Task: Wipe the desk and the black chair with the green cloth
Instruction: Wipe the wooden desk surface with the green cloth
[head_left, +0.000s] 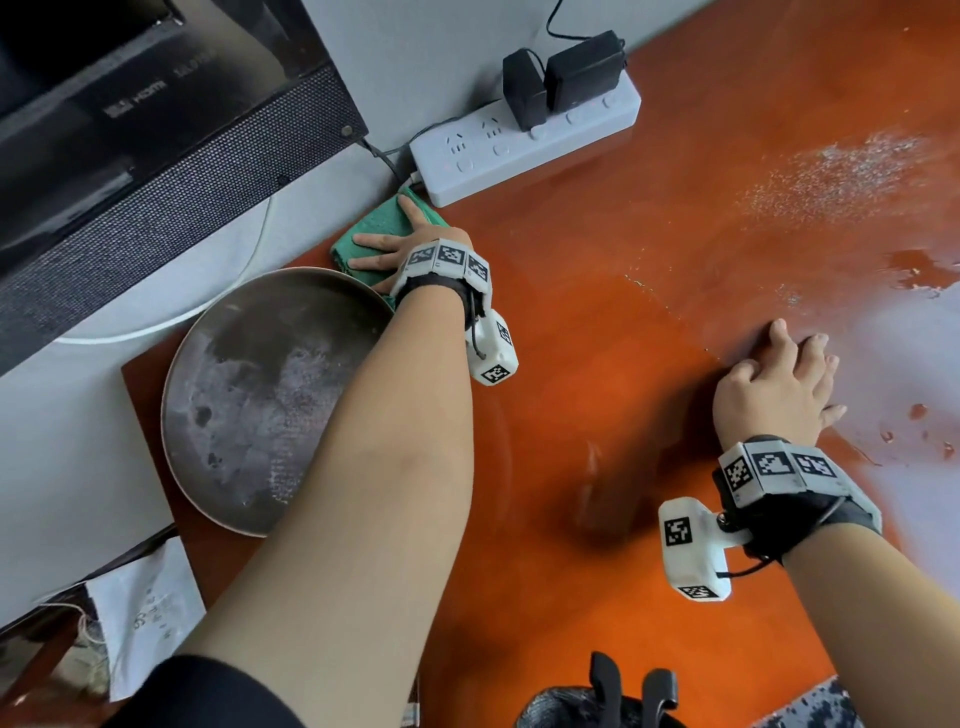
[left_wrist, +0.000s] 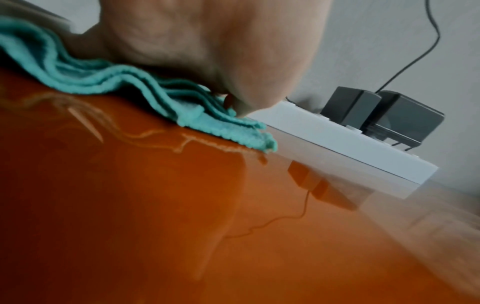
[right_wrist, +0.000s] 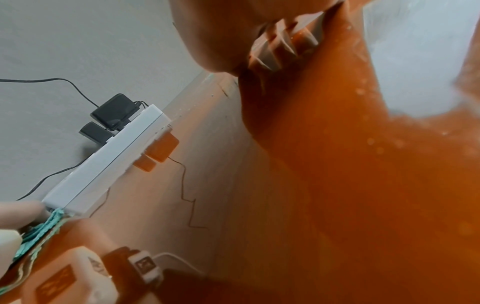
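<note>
two hands (head_left: 400, 249) (head_left: 774, 384), one green cloth (head_left: 371, 228)

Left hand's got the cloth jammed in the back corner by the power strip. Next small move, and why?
Probably sweep the green cloth rightward along the desk, in front of the power strip. The left hand presses it flat, and white residue lies unwiped to the right.
</note>
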